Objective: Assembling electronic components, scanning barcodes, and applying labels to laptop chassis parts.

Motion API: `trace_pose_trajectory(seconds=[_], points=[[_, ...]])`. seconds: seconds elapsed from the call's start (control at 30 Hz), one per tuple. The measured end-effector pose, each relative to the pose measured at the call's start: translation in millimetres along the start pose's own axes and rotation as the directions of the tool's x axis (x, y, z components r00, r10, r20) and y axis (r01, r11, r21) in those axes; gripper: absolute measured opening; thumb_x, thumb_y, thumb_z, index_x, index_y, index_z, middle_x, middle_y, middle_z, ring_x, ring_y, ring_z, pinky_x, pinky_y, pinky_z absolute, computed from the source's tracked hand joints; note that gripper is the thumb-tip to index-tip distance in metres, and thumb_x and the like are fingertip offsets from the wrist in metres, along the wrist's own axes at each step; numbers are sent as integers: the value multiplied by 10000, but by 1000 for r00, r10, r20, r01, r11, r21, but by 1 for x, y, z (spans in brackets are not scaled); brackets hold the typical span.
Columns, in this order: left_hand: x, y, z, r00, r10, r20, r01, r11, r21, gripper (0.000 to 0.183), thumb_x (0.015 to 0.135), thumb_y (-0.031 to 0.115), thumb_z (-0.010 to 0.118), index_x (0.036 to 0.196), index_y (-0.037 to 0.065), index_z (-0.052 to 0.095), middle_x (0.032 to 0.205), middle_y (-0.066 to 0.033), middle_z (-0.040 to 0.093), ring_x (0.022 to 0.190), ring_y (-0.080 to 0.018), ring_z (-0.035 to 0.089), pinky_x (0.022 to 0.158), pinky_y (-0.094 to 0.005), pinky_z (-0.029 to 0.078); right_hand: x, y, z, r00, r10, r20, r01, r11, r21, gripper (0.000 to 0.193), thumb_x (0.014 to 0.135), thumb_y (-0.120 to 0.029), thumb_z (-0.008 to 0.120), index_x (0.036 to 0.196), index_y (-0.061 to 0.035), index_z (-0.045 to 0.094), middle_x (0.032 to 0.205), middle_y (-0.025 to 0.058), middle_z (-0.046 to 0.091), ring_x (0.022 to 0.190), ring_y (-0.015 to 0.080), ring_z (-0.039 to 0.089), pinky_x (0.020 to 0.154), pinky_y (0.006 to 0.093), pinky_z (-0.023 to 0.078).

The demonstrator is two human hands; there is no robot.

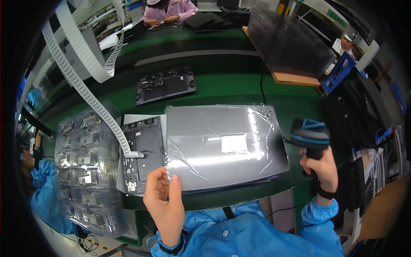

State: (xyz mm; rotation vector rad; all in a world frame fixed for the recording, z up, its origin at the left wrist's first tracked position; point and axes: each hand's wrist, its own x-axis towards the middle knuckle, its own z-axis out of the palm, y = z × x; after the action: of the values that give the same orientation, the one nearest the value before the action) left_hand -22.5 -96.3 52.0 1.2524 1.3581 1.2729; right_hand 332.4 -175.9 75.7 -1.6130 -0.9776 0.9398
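Observation:
A grey flat laptop cover (222, 145) wrapped in clear plastic film lies on the green bench in front of me. My left hand (165, 201) pinches the film at its near left corner. My right hand (319, 165) grips the handle of a black handheld scanner with a blue band (310, 135), held just off the cover's right edge. Left of the cover lies a dark open chassis with circuit parts (141, 154), and the end of a white perforated tape strip (92, 100) rests on it.
A clear tray stack of small boards (83, 167) stands at the left. Another dark chassis (165, 85) lies farther back. A dark film-covered stack on a wooden board (287, 47) sits at the back right. Other people work at the far bench, left and right.

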Motion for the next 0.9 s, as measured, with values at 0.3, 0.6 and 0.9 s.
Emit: trace_pose_trajectory(seconds=[0.3, 0.6, 0.9], points=[[-4, 21, 13, 996, 82, 25, -75, 975, -211, 560, 901, -21, 680, 1405, -51, 438, 1286, -167, 561, 1176, -210, 572, 1000, -317, 468, -13, -56, 20, 910, -36, 413, 137, 966, -218, 330, 675, 39, 703, 1004, 58, 678, 868, 154, 699, 766, 195, 627, 741, 337, 519], [-12, 42, 43, 987, -26, 156, 85, 920, -383, 831, 872, -55, 691, 1555, 4, 222, 1457, -189, 434, 1364, -285, 454, 1131, -416, 376, 3, -53, 17, 878, -223, 424, 313, 937, -156, 383, 721, 34, 700, 1102, 52, 671, 929, 155, 719, 862, 202, 661, 830, 341, 523], [-17, 45, 109, 998, 24, 50, 24, 617, -787, 684, 982, -100, 497, 1550, 138, 199, 1464, -186, 414, 1283, -322, 532, 978, -535, 553, 1, -34, 0, 997, -40, 73, 40, 999, 6, 435, 747, 45, 781, 1154, 37, 626, 932, 84, 703, 757, 117, 634, 668, 297, 529]])
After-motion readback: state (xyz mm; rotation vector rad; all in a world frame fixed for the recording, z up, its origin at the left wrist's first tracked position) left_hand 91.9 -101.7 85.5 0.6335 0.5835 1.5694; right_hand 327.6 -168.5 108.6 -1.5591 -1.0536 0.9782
